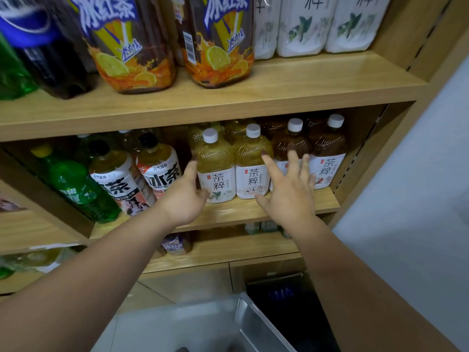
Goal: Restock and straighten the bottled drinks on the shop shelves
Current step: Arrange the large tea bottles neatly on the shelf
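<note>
Landmark: we take the middle shelf board point(223, 212), the light wooden one both hands reach toward, as our reference.
Left hand point(184, 196): we see it just above the board's front edge, fingers spread apart, thumb side against the left flank of the pale tea bottle point(215, 168); it does not close round it.
Right hand point(291, 191): just above the board, right of the left hand, fingers splayed wide and gripping nothing; we cannot tell whether the fingertips touch the bottles behind them.
Pale tea bottles: two with white caps stand upright side by side on the board, the one named above and the second pale tea bottle point(251, 163) touching its right side; more of the same stand behind them.
Dark tea bottles: a dark tea bottle point(291, 143) stands upright on the board behind the right hand, and the far-right dark tea bottle point(327, 153) stands beside it near the shelf's side wall.
Left end of the board: two white-labelled iced tea bottles point(157, 166) with black caps, then a green soda bottle point(76, 184).
Upper shelf point(304, 80): above the board, it holds two large lemon iced tea bottles point(218, 47), white-labelled bottles point(302, 29) to their right, and a blurred dark cola bottle point(43, 47) to their left.
Below the board: a lower shelf with small bottles, too dim to name, and a metal bin point(253, 323) on the floor.
</note>
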`<state>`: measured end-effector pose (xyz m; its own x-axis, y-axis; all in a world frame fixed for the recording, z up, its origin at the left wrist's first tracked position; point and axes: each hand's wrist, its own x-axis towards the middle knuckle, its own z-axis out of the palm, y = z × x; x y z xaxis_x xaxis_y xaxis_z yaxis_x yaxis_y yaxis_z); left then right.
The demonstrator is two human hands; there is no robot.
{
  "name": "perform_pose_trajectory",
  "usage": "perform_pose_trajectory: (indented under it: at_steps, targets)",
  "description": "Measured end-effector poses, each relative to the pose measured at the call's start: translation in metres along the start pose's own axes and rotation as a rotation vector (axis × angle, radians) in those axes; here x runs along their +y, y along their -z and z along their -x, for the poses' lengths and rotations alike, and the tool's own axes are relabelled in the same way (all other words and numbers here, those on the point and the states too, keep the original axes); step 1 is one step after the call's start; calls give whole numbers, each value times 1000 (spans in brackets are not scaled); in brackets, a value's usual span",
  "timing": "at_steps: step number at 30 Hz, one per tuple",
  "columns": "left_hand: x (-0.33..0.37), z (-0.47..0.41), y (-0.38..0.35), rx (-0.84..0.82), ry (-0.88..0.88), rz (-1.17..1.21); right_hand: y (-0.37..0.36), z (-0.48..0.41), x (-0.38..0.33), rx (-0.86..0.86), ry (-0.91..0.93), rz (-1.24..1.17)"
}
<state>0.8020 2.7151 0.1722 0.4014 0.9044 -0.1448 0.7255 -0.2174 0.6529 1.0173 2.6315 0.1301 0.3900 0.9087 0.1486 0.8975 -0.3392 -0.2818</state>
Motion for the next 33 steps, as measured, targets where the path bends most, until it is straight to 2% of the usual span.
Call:
perform_pose_trajectory:
  at_steps: [3,8,11,14,16,23,27,30,33]
  targets:
    - [5,33,16,6,-33,41,28,5,-12,14,28,-107]
    - [11,73,56,196,-165,109,74,18,-44,137,273,-296]
    - [18,89,84,335,-231,147,99,22,-66,297,386,-481]
    - [31,94,110,497,-282,237,127,17,-85,456,399,-600]
    - [41,89,127,583,-335,285,143,7,-93,495,369,-667]
    - [66,35,160,756,-359,213,182,-49,-104,439,164,-707]
    - [73,18,162,744,-339,215,184,-71,-115,320,166,-828]
    - [72,11,166,705,-306,271,178,-77,-119,296,184,-905]
    - [72,6,169,697,-330,271,175,-78,-115,285,121,-983]
